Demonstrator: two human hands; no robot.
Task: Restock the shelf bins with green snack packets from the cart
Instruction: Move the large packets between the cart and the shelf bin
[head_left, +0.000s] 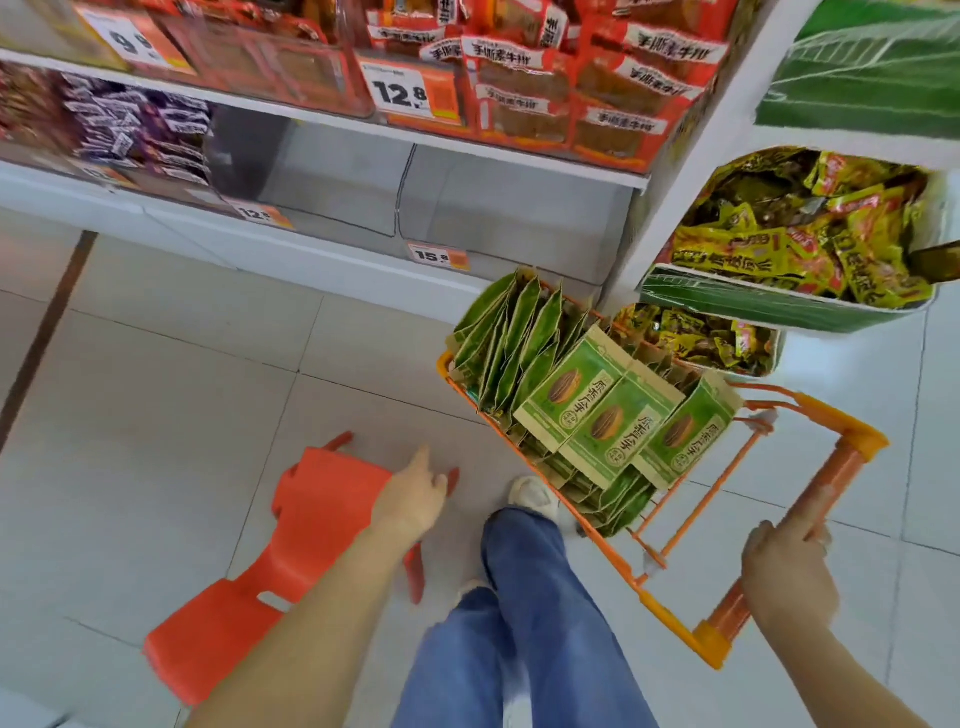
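An orange wire cart stands on the floor at the right, packed with green snack packets; several stand upright at its far end and three lie flat on top. My right hand grips the cart's orange handle bar. My left hand hangs over a small orange plastic chair, fingers loosely extended, holding nothing; whether it touches the chair is unclear. Two clear shelf bins on the lowest shelf, above a 15.8 price tag, look bare.
Upper shelves hold red snack packs and purple packets. A green and white display stand with yellow packets stands right of the cart. My legs in blue jeans are between chair and cart. Pale tiled floor spreads left.
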